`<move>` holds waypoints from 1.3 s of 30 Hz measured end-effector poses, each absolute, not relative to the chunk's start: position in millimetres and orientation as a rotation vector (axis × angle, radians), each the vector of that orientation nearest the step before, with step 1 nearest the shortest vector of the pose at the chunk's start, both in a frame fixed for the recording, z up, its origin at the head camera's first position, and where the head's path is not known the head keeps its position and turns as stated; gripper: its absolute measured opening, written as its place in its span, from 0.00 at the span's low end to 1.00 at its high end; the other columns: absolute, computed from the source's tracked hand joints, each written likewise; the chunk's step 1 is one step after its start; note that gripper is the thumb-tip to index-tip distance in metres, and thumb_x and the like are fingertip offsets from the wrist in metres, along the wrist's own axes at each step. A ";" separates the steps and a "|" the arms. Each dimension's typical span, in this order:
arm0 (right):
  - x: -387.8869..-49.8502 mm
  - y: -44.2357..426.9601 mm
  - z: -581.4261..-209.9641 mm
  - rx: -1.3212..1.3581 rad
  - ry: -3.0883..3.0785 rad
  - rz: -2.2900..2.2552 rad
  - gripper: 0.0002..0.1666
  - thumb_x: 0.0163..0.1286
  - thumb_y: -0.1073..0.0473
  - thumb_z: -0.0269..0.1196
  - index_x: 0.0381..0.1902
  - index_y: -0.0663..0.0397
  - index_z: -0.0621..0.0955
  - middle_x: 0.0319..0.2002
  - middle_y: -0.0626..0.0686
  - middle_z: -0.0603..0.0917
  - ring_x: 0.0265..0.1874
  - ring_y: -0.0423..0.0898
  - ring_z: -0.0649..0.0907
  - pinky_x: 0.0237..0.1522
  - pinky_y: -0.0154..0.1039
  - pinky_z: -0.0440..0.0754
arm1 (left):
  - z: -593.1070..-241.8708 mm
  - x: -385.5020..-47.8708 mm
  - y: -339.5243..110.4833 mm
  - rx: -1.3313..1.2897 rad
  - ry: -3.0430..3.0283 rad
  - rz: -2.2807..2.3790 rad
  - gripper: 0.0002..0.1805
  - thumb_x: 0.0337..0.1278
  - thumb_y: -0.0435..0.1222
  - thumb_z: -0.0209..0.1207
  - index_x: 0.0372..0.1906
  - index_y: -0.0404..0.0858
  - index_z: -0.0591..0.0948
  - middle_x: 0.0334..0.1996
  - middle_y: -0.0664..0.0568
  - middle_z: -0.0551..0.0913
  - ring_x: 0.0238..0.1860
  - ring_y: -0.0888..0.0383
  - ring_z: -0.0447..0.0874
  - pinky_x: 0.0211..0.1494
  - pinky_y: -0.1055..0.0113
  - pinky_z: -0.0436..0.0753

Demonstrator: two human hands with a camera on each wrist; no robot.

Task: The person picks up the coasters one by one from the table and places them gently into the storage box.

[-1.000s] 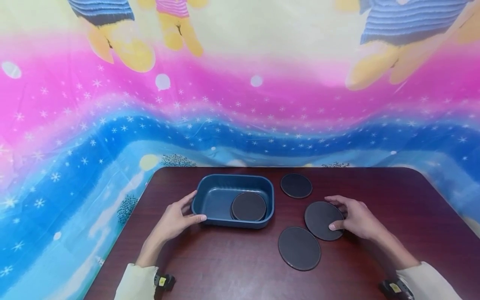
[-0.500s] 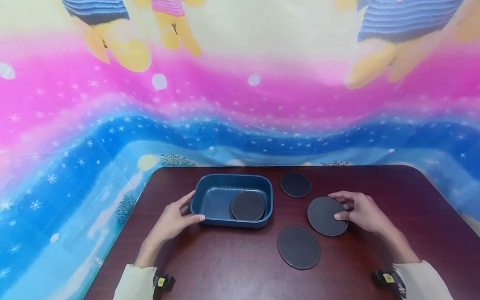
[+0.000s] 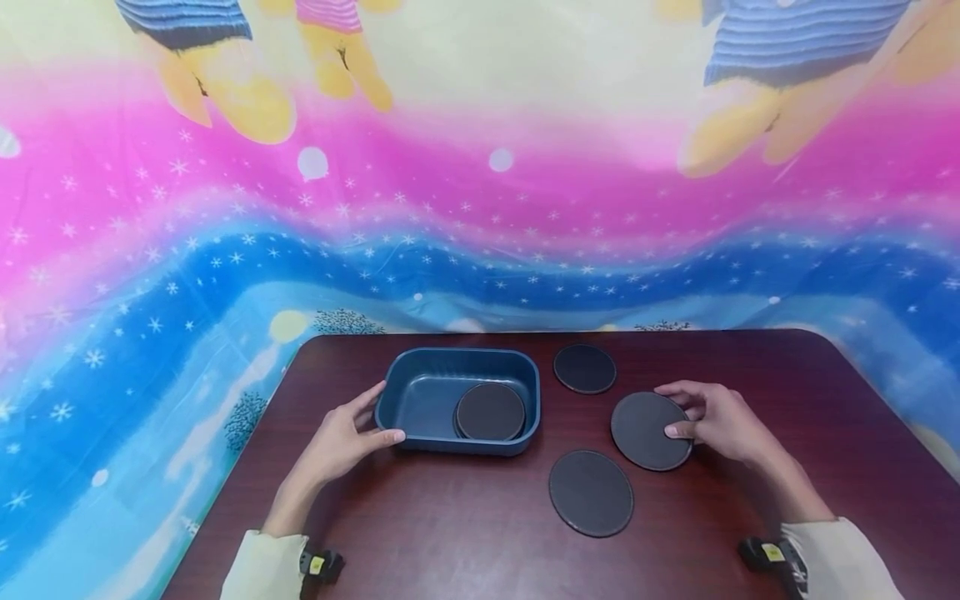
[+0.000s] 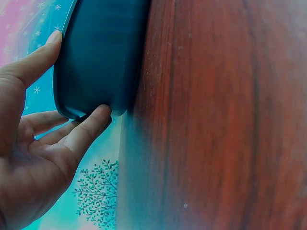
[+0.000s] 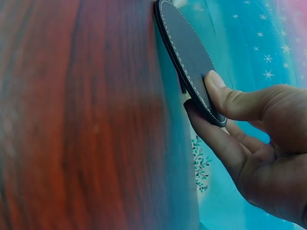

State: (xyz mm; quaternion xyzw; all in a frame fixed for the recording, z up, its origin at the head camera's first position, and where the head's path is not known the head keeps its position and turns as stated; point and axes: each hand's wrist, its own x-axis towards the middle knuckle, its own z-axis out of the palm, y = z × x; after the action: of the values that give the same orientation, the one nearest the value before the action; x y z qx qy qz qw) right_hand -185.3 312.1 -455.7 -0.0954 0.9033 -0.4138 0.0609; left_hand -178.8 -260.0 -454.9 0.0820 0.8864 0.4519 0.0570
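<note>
A blue rectangular plastic box (image 3: pixel 420 446) stands on the table, with a round dark coaster (image 3: pixel 491 412) inside its right part; an edge below hints at another underneath. My left hand (image 3: pixel 341 442) holds the box's left end, thumb at the front corner, fingers at the far left side. My right hand (image 3: pixel 720 425) pinches a dark leather coaster (image 3: pixel 645 432) by its right edge, thumb on top and fingers below. In the right wrist view this stitched coaster (image 5: pixel 187 48) is tilted, its held edge off the table.
Two more coasters lie flat to the right of the box: one at the back (image 3: pixel 585 369), one nearer the front (image 3: pixel 591 493). The dark red wooden table (image 3: pixel 450 533) has rounded far corners. A printed cloth (image 3: pixel 450 208) hangs behind it.
My right hand has drawn the pinched coaster up and away from the front coaster, which it had been against or overlapping. The left hand keeps its hold on the box.
</note>
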 end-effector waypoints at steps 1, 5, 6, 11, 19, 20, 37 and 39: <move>-185.3 312.2 -455.7 -0.286 2.726 -1.262 0.35 0.64 0.68 0.77 0.69 0.61 0.81 0.54 0.68 0.88 0.38 0.43 0.92 0.33 0.39 0.91 | -454.6 -178.8 -259.8 0.250 2.691 1.370 0.55 0.61 0.48 0.77 0.86 0.39 0.60 0.81 0.36 0.69 0.74 0.38 0.78 0.64 0.51 0.88; -185.5 312.9 -456.7 -0.266 2.681 -1.320 0.35 0.66 0.68 0.76 0.70 0.61 0.80 0.54 0.68 0.88 0.37 0.43 0.92 0.34 0.40 0.91 | -453.5 -178.7 -259.9 0.264 2.700 1.362 0.54 0.63 0.48 0.76 0.86 0.38 0.60 0.80 0.35 0.69 0.74 0.37 0.78 0.64 0.51 0.88; -185.5 313.2 -457.2 -0.261 2.668 -1.333 0.35 0.67 0.68 0.75 0.71 0.62 0.80 0.54 0.69 0.88 0.37 0.43 0.92 0.34 0.40 0.92 | -453.2 -178.6 -259.8 0.256 2.696 1.368 0.54 0.62 0.48 0.76 0.86 0.39 0.60 0.80 0.35 0.69 0.74 0.37 0.78 0.64 0.51 0.88; -185.7 315.3 -459.9 -0.248 2.597 -1.387 0.35 0.70 0.66 0.73 0.73 0.64 0.77 0.57 0.71 0.87 0.38 0.44 0.93 0.37 0.41 0.92 | -453.2 -178.2 -259.3 0.261 2.695 1.361 0.54 0.63 0.48 0.76 0.86 0.38 0.60 0.80 0.34 0.68 0.74 0.36 0.78 0.64 0.51 0.88; -186.3 314.5 -459.3 -0.213 2.469 -1.502 0.36 0.73 0.64 0.71 0.76 0.66 0.73 0.57 0.70 0.86 0.40 0.47 0.93 0.41 0.45 0.94 | -453.4 -177.8 -259.3 0.238 2.684 1.369 0.55 0.61 0.48 0.77 0.86 0.39 0.60 0.81 0.36 0.68 0.74 0.37 0.77 0.65 0.50 0.88; -186.5 313.9 -458.5 -0.206 2.452 -1.520 0.37 0.74 0.63 0.71 0.76 0.66 0.72 0.57 0.70 0.86 0.40 0.47 0.93 0.41 0.45 0.94 | -453.3 -177.9 -259.4 0.239 2.682 1.369 0.54 0.61 0.48 0.77 0.86 0.39 0.60 0.81 0.35 0.68 0.75 0.37 0.77 0.65 0.50 0.87; -184.0 304.7 -450.2 -0.009 2.188 -1.844 0.42 0.78 0.59 0.69 0.81 0.66 0.63 0.51 0.45 0.87 0.44 0.42 0.92 0.49 0.37 0.92 | -453.2 -178.3 -260.7 0.237 2.688 1.364 0.54 0.62 0.47 0.77 0.86 0.40 0.60 0.81 0.36 0.67 0.75 0.37 0.76 0.66 0.49 0.87; -183.7 304.5 -449.7 -0.012 2.173 -1.870 0.42 0.78 0.59 0.68 0.81 0.66 0.63 0.50 0.44 0.88 0.44 0.42 0.93 0.49 0.37 0.92 | -453.3 -178.2 -260.7 0.236 2.688 1.365 0.54 0.62 0.47 0.77 0.86 0.40 0.60 0.81 0.36 0.68 0.75 0.37 0.76 0.66 0.49 0.87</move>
State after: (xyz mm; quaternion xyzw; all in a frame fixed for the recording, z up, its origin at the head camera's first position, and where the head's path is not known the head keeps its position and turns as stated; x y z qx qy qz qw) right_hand -183.7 304.5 -449.7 -0.0041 0.7510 -0.6460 0.1369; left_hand -178.2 -260.7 -453.3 0.0778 0.8873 0.4508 0.0589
